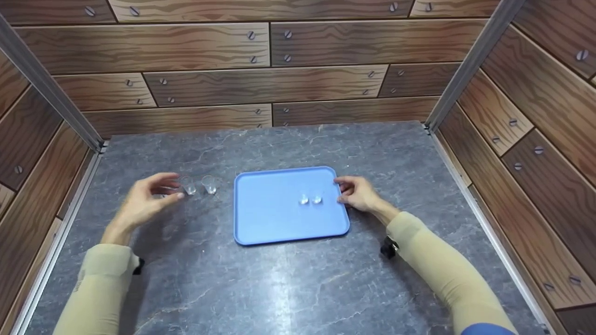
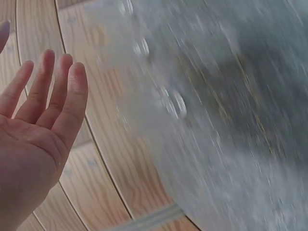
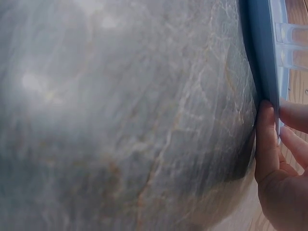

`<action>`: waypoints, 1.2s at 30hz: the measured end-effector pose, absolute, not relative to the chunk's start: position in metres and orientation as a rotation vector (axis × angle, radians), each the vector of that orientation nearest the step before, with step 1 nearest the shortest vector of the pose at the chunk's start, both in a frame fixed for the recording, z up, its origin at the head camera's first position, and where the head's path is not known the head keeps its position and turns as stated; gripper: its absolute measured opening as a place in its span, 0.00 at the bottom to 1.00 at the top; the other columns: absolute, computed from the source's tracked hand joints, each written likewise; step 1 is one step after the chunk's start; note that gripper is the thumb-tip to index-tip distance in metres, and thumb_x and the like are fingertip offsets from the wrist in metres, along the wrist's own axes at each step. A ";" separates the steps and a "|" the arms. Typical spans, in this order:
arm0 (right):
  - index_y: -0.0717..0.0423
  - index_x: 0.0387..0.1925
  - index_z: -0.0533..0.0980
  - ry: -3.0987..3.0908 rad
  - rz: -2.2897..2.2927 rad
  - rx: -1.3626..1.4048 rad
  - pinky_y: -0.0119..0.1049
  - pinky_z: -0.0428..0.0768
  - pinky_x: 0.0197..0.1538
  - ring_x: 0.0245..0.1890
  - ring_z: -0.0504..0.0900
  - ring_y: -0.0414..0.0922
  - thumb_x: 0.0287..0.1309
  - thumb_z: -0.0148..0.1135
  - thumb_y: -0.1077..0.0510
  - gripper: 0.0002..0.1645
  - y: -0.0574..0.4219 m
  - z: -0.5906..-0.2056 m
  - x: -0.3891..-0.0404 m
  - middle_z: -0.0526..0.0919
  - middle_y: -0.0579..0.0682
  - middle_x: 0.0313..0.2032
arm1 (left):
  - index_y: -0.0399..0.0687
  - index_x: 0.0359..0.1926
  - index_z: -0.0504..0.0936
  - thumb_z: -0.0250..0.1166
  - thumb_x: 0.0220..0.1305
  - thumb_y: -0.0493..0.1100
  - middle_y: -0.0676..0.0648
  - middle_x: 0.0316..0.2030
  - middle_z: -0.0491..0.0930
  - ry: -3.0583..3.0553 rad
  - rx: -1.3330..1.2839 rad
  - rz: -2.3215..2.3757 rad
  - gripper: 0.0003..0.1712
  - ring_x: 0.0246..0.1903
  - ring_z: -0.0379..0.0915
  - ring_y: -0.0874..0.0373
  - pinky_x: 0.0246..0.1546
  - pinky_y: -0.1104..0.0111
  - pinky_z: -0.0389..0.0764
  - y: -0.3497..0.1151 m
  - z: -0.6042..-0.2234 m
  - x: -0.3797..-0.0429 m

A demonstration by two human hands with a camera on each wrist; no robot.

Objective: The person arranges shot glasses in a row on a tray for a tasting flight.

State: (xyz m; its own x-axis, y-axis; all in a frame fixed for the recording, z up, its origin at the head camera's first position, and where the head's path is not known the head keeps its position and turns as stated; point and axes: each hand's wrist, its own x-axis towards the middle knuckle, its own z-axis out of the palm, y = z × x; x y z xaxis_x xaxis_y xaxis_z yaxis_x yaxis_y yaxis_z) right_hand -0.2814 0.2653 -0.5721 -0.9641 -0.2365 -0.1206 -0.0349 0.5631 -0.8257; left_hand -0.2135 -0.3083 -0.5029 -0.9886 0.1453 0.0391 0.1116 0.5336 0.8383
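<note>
A blue tray point(image 1: 270, 209) lies on the table, and two small clear glasses point(image 1: 310, 199) stand on its right half. My right hand point(image 1: 358, 193) pinches the tray's right rim; the right wrist view shows the thumb and fingers point(image 3: 294, 113) on either side of the edge. To the left of the tray, more small clear glasses point(image 1: 209, 185) stand on the tabletop. Close beside them is my left hand point(image 1: 148, 197), thumb and fingers apart. In the left wrist view its fingers point(image 2: 72, 101) are loosely extended and hold nothing, with blurred glasses point(image 2: 142, 47) beyond.
The grey marbled table point(image 1: 279, 284) is bounded by wood-patterned walls point(image 1: 209, 46) at the back and sides. Metal frame posts point(image 1: 470, 65) rise at the far corners.
</note>
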 end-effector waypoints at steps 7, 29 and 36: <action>0.68 0.70 0.80 2.595 -1.327 -0.240 0.23 0.82 0.39 0.39 0.84 0.42 0.59 0.75 0.72 0.36 0.264 -0.570 -0.282 0.87 0.65 0.49 | 0.39 0.74 0.81 0.79 0.72 0.45 0.30 0.65 0.87 2.859 0.091 1.351 0.34 0.54 0.87 0.60 0.51 0.79 0.82 -0.339 -0.507 -0.208; 0.69 0.70 0.80 2.583 -1.333 -0.223 0.23 0.83 0.37 0.39 0.83 0.42 0.59 0.75 0.73 0.36 0.265 -0.570 -0.281 0.85 0.62 0.47 | 0.36 0.76 0.78 0.77 0.74 0.43 0.28 0.68 0.83 2.773 -0.265 1.403 0.36 0.48 0.80 0.70 0.42 0.82 0.82 -0.359 -0.557 -0.214; 0.69 0.70 0.80 2.590 -1.328 -0.231 0.24 0.83 0.37 0.38 0.83 0.41 0.59 0.75 0.74 0.36 0.264 -0.572 -0.280 0.86 0.63 0.47 | 0.36 0.74 0.80 0.76 0.75 0.43 0.29 0.67 0.83 2.791 -0.318 1.391 0.32 0.47 0.76 0.71 0.40 0.83 0.81 -0.356 -0.563 -0.217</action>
